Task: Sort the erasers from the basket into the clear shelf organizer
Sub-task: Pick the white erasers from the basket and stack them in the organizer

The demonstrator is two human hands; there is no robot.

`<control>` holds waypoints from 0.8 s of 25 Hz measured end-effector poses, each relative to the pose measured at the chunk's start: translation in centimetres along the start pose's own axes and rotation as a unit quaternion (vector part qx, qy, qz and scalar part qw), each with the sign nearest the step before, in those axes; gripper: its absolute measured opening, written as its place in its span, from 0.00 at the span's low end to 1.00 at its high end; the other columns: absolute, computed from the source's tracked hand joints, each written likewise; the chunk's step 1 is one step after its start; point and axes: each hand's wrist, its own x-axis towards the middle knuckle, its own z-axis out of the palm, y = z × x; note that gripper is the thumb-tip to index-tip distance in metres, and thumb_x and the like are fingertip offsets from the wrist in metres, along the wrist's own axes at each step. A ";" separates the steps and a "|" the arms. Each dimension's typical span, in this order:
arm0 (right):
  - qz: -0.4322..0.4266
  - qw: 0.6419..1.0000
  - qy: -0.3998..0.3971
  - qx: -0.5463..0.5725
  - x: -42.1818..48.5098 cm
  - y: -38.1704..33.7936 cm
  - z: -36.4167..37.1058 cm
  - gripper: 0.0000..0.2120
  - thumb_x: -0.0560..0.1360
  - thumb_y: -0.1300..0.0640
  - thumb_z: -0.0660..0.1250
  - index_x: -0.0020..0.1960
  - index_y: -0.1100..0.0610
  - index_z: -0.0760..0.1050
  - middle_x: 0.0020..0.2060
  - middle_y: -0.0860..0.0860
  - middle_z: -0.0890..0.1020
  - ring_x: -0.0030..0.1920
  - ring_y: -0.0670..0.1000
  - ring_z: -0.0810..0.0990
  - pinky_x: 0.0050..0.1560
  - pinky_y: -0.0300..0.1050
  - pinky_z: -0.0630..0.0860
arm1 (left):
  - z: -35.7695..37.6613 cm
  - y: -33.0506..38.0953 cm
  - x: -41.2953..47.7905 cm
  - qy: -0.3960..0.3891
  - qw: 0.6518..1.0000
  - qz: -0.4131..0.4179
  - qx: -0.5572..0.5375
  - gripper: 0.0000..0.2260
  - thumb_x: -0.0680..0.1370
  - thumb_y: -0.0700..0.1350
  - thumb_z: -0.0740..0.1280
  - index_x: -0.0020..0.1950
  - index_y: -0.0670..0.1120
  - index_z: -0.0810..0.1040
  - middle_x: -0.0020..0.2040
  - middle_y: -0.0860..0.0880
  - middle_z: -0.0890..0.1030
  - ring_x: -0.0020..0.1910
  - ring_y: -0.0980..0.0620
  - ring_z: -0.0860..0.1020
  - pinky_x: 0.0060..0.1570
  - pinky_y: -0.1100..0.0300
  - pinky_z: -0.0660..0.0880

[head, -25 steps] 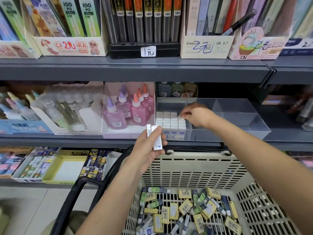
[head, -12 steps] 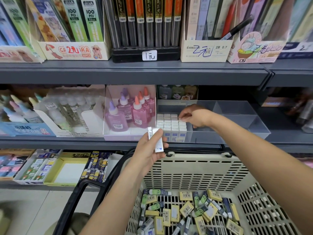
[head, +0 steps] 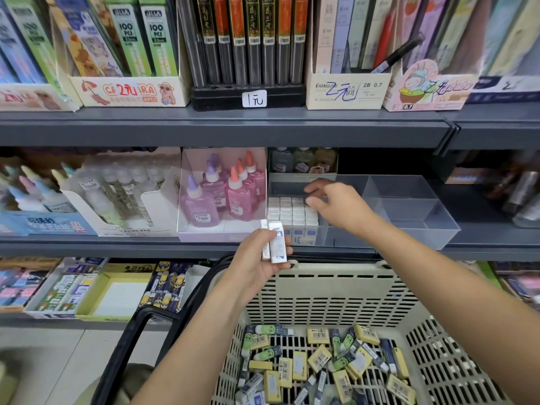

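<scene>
The clear shelf organizer [head: 409, 206] sits on the middle shelf. Its left compartment holds neat rows of white erasers [head: 292, 211]; the compartments to the right hold nothing. My right hand [head: 336, 206] hovers just above the right edge of those rows, fingers apart and holding nothing. My left hand [head: 263, 258] is lower, in front of the shelf edge, gripping two white erasers with blue sleeves [head: 274, 244] upright. Below is the beige slotted basket [head: 336, 293] with several loose yellow, green and blue erasers [head: 321, 363] on its bottom.
A box of pink and purple glue bottles [head: 222, 194] stands directly left of the organizer. The basket's black handle [head: 122, 346] hangs at lower left. The upper shelf edge [head: 233, 127] runs close above the organizer. Stationery boxes fill the lower shelf.
My right hand has lifted off the eraser rows and spread its fingers; the eraser it was pressing in now stands in the stack. My left hand keeps its erasers.
</scene>
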 end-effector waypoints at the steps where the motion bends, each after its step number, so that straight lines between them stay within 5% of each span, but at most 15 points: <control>1: -0.025 0.999 0.019 0.017 -0.8 -0.6 0.1 0.09 0.77 0.52 0.63 0.56 0.52 0.76 0.45 0.43 0.80 0.46 0.43 0.75 0.47 0.37 0.70 | 0.1 -0.2 0.0 -0.006 1.000 0.002 0.006 0.06 0.79 0.41 0.61 0.52 0.40 0.75 0.40 0.44 0.79 0.33 0.52 0.80 0.27 0.60 0.76; 3: -0.059 0.996 -0.002 0.069 -2.5 -1.9 0.3 0.07 0.77 0.51 0.64 0.49 0.51 0.79 0.37 0.40 0.78 0.37 0.39 0.76 0.38 0.33 0.69 | 0.5 -0.6 -0.2 -0.031 0.999 0.019 0.023 0.07 0.76 0.43 0.65 0.52 0.42 0.74 0.40 0.46 0.80 0.36 0.52 0.80 0.33 0.60 0.79; 7: -0.032 0.985 -0.066 0.154 -4.6 -3.0 -0.3 0.07 0.76 0.50 0.65 0.42 0.50 0.79 0.30 0.48 0.81 0.21 0.41 0.74 0.28 0.31 0.71 | 1.1 -1.0 -0.2 -0.044 0.997 0.055 0.044 0.14 0.68 0.47 0.69 0.52 0.47 0.74 0.40 0.50 0.81 0.37 0.55 0.79 0.34 0.62 0.78; 12: 0.070 0.962 -0.056 0.260 -5.0 -2.6 -1.0 0.04 0.73 0.58 0.69 0.41 0.57 0.80 0.30 0.52 0.83 0.28 0.44 0.81 0.27 0.33 0.73 | 1.3 -1.2 -0.2 -0.029 0.998 0.051 0.037 0.14 0.71 0.49 0.69 0.53 0.45 0.75 0.41 0.49 0.83 0.38 0.53 0.81 0.33 0.64 0.77; 17: 0.068 0.943 -0.090 0.312 -4.8 -1.8 -1.6 0.07 0.73 0.64 0.66 0.49 0.56 0.79 0.41 0.54 0.85 0.42 0.47 0.84 0.44 0.37 0.80 | 0.8 -0.6 -0.2 -0.022 0.999 0.032 0.028 0.10 0.74 0.37 0.68 0.54 0.42 0.74 0.39 0.48 0.84 0.34 0.52 0.82 0.29 0.65 0.77; 20: 0.090 0.943 -0.082 0.311 -4.5 -1.7 -2.0 0.03 0.73 0.61 0.68 0.43 0.57 0.81 0.38 0.54 0.85 0.38 0.45 0.84 0.39 0.35 0.80 | 0.9 -0.4 0.3 0.004 0.998 0.059 0.033 0.12 0.73 0.33 0.69 0.53 0.43 0.73 0.40 0.48 0.83 0.33 0.55 0.81 0.30 0.65 0.76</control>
